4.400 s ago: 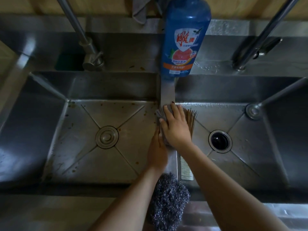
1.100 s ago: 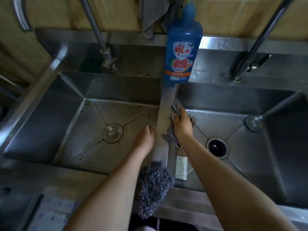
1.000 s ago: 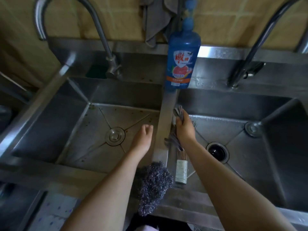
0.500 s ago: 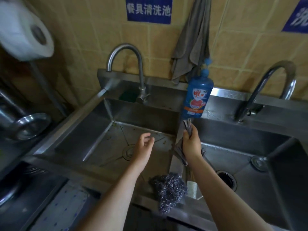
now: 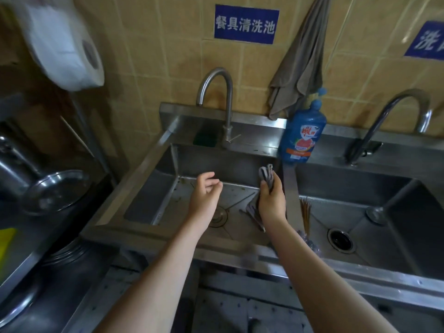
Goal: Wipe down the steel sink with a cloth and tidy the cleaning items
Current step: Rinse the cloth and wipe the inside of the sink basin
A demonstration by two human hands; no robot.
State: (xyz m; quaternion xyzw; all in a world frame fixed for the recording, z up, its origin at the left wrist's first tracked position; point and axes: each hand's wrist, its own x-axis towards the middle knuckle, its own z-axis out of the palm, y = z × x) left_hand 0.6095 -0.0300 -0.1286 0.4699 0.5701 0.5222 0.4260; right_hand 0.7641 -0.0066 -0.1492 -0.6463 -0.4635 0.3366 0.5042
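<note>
The right hand (image 5: pixel 272 200) grips a grey cloth (image 5: pixel 266 174) over the left basin of the steel sink (image 5: pixel 141 174). Beside it, the left hand (image 5: pixel 204 195) hovers empty and loosely curled; a blue soap bottle (image 5: pixel 301 138) stands beyond.

Steel sink (image 5: pixel 129 183), two basins, a flat ledge (image 5: pixel 254 143) behind.
Ledge: blue detergent bottle (image 5: pixel 301 138) upright behind the divider (image 5: pixel 289 188); green sponge (image 5: pixel 205 139) just left of the left faucet (image 5: pixel 227 131).
Right basin (image 5: pixel 341 212): stick brush (image 5: pixel 305 212) beside the divider (handle end hidden), round steel plug (image 5: pixel 374 213), open drain (image 5: pixel 341 240).
Left basin (image 5: pixel 177 203): floor spotted brown.
</note>
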